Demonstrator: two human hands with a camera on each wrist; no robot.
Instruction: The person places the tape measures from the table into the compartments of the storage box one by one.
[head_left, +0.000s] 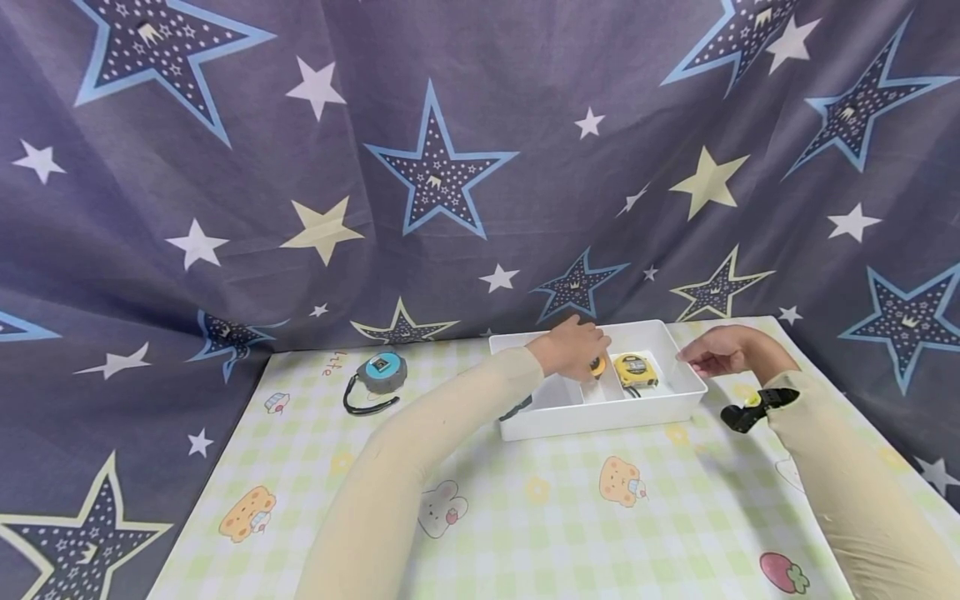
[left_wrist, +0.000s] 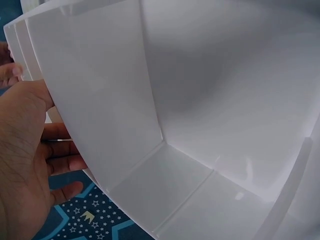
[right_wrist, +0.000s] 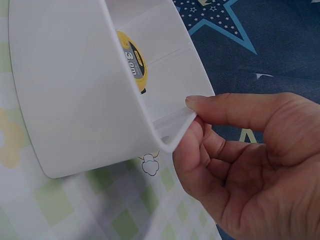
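A white divided box (head_left: 600, 419) stands at the back of the table. My left hand (head_left: 573, 346) reaches down into its middle part, right over an orange-yellow round tape measure (head_left: 597, 365). In the left wrist view, a white wall partly hides the left hand's (left_wrist: 25, 155) thumb and fingertips, so I cannot tell if they grip the tape measure. To the right of it, a yellow tape measure (head_left: 636, 371) with a black strap lies in the box. My right hand (right_wrist: 250, 155) pinches the box's right-end rim between thumb and fingers.
A teal and grey tape measure (head_left: 382, 372) with a black wrist loop lies on the checked tablecloth (head_left: 525, 533), left of the box. A dark star-print curtain (head_left: 465, 275) hangs close behind the table.
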